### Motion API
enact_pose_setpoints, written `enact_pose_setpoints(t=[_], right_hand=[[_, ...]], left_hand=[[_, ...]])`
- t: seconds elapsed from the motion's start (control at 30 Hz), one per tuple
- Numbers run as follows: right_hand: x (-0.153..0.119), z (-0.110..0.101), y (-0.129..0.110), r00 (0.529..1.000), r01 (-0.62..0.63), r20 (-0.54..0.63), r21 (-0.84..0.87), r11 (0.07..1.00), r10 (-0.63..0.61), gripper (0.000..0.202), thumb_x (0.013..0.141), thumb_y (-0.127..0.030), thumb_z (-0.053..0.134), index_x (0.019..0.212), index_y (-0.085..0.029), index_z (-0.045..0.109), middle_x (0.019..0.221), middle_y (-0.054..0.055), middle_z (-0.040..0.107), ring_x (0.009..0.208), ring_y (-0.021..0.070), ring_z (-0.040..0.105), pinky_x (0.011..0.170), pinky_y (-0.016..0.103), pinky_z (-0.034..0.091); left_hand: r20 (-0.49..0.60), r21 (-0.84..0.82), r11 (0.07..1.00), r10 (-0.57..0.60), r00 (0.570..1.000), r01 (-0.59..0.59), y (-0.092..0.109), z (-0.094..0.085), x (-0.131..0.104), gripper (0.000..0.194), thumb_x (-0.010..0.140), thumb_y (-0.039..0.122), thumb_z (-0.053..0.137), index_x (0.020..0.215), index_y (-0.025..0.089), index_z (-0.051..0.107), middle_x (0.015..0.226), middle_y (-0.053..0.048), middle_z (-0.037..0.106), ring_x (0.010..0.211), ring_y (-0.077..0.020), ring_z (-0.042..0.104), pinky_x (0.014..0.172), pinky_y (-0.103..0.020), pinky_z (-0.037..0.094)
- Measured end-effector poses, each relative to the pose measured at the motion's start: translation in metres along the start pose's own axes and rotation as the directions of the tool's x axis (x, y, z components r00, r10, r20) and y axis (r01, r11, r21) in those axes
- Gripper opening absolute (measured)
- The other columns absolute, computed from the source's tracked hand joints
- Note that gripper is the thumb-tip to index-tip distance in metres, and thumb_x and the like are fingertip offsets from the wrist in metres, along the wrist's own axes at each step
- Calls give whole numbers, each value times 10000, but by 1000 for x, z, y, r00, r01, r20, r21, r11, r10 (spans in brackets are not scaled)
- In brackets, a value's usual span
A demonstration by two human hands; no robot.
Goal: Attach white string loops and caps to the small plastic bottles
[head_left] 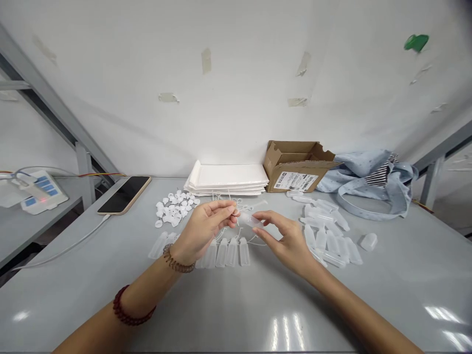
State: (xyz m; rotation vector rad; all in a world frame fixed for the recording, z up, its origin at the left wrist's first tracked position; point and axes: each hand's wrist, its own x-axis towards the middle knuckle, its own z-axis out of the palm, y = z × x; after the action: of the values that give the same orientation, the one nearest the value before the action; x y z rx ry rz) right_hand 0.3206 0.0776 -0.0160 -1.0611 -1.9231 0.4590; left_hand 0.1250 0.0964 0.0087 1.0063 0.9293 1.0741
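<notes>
Above the middle of the table, my left hand [213, 221] pinches a thin white cord [229, 194], whose end sticks up past the fingertips. Whatever else those fingers cover is hidden. Facing it, my right hand [283, 235] grips a small translucent plastic tube [254, 222] between thumb and fingers, its far end close to the left fingertips. Below the hands lies a row of similar tubes [231, 252] with white cords at their tops. Loose white cords [241, 205] lie behind the hands. Small white plastic caps [176, 209] are heaped left of my left hand.
More translucent tubes [324, 223] are piled on the right. At the back stand a stack of white padded envelopes [228, 174], an open cardboard box [295, 169] and a light blue cloth bag [365, 182]. A phone [125, 195] with a white cable [77, 246] lies left.
</notes>
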Motion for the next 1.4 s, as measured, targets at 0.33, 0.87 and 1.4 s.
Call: enact_pose_setpoints(t=[0.33,0.87,1.4], right_hand=[[-4,5,-6,989,-142,2,185,972,145,177,825,-243,603,997,-212,631,949,36,683,838,169,629,759,303,517],[-5,10,-12,928,-367,116,451,813,355,208,765,-310,663,941,-206,619,931,45,671,885,201,643,806,362,521],[-1,3,-16,883,-468,340,675,570,323,255,761,-323,672,1000,-235,653,1213,57,571,856,196,668,813,398,538]], left_hand=[[-54,28,999,-16,998,17,-2,12,-9,155,762,271,673,866,160,702,713,-3,629,664,-91,572,675,-229,499],[-48,323,938,149,988,-126,-7,18,-15,216,783,363,626,827,174,720,702,-12,621,612,-132,590,614,-264,520],[202,563,792,145,969,-236,-4,10,-18,318,862,409,506,1098,250,649,1016,-69,606,910,-212,568,713,-299,508]])
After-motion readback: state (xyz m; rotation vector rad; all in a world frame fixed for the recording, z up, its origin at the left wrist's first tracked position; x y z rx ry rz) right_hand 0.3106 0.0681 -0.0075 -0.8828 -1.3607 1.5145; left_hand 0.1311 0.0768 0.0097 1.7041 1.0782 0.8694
